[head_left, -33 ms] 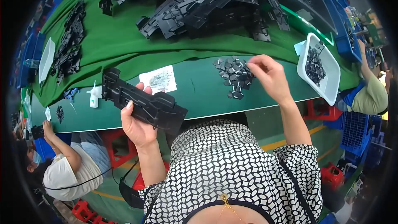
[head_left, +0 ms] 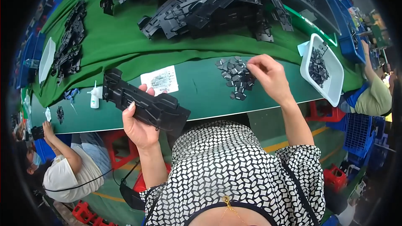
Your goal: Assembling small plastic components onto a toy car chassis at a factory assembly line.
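Observation:
My left hand (head_left: 142, 125) is closed around a long black molded plastic part (head_left: 144, 102), holding it tilted above the near edge of the table. Its thumb lies on the near side and its fingertips show at the far side. My right hand (head_left: 271, 75) is at the right edge of a pile of small black plastic pieces (head_left: 236, 75). Thumb and fingers are pinched together there; whatever is between them is too small or hidden to make out. A printed white sheet (head_left: 161, 80) lies just beyond the long part, and a white squeeze bottle (head_left: 95, 98) stands to its left.
Long black plastic parts (head_left: 201, 10) are heaped on the green cloth (head_left: 121, 42). At right, a white tray (head_left: 307, 65) holds small black pieces. Co-workers sit left (head_left: 69, 165) and right (head_left: 374, 96). A second row of black parts (head_left: 70, 42) lies far left.
My right hand has shifted very slightly left along the small pieces, still pinched. The left hand and the long black part have barely moved.

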The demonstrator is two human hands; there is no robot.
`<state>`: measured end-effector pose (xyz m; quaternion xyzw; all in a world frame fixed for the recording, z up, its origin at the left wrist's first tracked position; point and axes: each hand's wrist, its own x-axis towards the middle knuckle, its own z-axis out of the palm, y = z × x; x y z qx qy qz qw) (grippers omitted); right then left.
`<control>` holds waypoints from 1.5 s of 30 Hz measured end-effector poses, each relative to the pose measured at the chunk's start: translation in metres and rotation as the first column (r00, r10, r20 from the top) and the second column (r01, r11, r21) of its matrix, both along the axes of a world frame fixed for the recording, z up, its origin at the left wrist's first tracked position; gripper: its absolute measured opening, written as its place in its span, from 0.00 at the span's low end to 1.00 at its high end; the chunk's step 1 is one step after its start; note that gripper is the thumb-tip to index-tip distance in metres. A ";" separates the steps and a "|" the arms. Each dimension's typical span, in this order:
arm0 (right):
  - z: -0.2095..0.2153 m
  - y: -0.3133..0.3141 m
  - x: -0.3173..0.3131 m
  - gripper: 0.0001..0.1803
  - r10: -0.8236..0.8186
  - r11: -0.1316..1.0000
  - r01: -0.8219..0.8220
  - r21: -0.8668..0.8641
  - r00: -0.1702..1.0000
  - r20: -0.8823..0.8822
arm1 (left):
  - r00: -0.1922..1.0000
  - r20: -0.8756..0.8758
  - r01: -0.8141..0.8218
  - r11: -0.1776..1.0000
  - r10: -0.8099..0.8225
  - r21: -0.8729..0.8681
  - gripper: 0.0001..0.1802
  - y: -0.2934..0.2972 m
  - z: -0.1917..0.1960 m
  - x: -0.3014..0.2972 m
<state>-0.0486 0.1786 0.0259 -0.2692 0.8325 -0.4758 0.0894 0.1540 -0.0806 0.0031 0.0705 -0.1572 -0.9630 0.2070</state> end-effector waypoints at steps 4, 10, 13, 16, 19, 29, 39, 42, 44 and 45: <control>-0.006 -0.024 -0.007 0.05 0.147 0.987 -0.134 0.089 0.976 -0.159 | 1.000 -0.016 -0.019 0.998 0.018 -0.060 0.26 0.011 0.007 0.003; -0.012 -0.050 -0.011 0.06 0.255 0.942 -0.193 0.273 0.943 -0.214 | 0.994 0.103 -0.029 0.984 0.047 -0.175 0.42 0.018 0.008 0.009; -0.015 -0.056 -0.011 0.07 0.298 0.911 -0.185 0.370 0.914 -0.276 | 0.995 0.091 -0.027 0.976 0.048 -0.216 0.45 0.017 0.004 0.011; -0.014 -0.059 -0.010 0.07 0.331 0.903 -0.199 0.382 0.888 -0.320 | 0.985 0.152 -0.045 0.978 0.077 -0.204 0.48 0.016 -0.004 0.014; -0.011 -0.061 -0.009 0.05 0.312 0.922 -0.238 0.304 0.923 -0.224 | 0.989 0.119 -0.060 0.979 0.085 -0.196 0.48 0.012 -0.010 0.013; -0.004 -0.101 0.010 0.06 0.330 0.943 -0.307 -0.131 0.807 0.490 | 0.995 0.031 -0.087 0.988 0.092 -0.125 0.46 0.006 -0.033 0.013; 0.001 -0.158 0.040 0.06 0.577 0.816 -0.564 0.123 0.807 -0.129 | 0.990 0.056 -0.129 0.991 0.131 -0.046 0.49 0.009 -0.037 0.013; -0.003 -0.166 0.039 0.07 0.608 0.792 -0.581 0.187 0.781 -0.147 | 0.988 0.041 -0.150 0.988 0.151 -0.043 0.50 0.011 -0.038 0.014; -0.009 -0.169 0.035 0.07 0.688 0.726 -0.630 0.277 0.673 -0.272 | 0.986 0.029 -0.160 0.986 0.161 -0.053 0.51 0.011 -0.039 0.014; -0.012 -0.171 0.034 0.07 0.692 0.722 -0.632 0.281 0.670 -0.271 | 0.986 0.039 -0.162 0.985 0.165 -0.060 0.51 0.011 -0.040 0.013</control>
